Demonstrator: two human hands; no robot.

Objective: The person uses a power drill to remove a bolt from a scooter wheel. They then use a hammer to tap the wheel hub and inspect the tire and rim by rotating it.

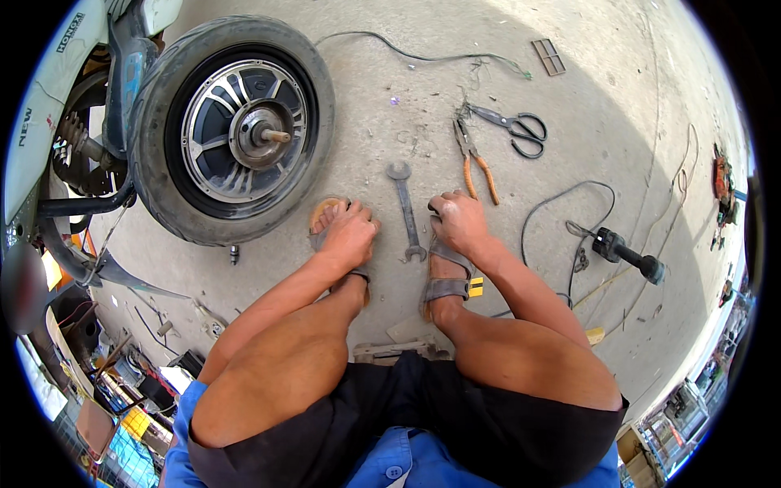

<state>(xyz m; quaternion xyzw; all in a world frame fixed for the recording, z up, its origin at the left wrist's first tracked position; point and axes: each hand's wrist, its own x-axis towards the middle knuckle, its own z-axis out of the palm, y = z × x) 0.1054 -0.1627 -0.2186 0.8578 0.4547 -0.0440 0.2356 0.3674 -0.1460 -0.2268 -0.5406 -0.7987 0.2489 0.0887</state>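
Observation:
My left hand (350,233) is closed over the front of my left sandal (324,213), its fingers curled under so their inside is hidden. My right hand (461,221) is closed above my right sandal (448,289). A dark bit shows by its fingertips, too small to name. Between the hands a double open-end wrench (407,211) lies on the concrete, touched by neither. Beyond my right hand rest pliers with orange handles (472,159) and black-handled scissors (514,128). A wheel with a hub motor (237,130) is at the left, its axle facing up.
Part of a motorbike (120,81) stands beside the wheel at far left. A black cable (415,57) runs across the floor at the back. To the right lie a black corded tool (626,254) and loose wires. Clutter (114,390) fills the lower left.

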